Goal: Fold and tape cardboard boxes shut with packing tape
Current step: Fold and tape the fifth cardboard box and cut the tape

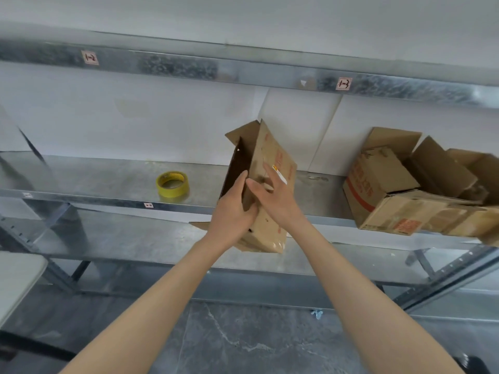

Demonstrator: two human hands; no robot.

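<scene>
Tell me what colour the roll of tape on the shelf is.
Yellow. The tape roll lies on the metal shelf, clearest in the head view.

left tag (90, 58) on upper shelf beam (175, 66) reading "1-2", right tag (344, 83) "1-3", red print on held box (270, 152) and shelved boxes (378, 182) unreadable

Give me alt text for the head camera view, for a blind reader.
A person holds a half-opened cardboard box at a metal shelf, left hand gripping its edge, right hand flat on its side. A yellow tape roll lies left of it, more boxes to the right.
</scene>
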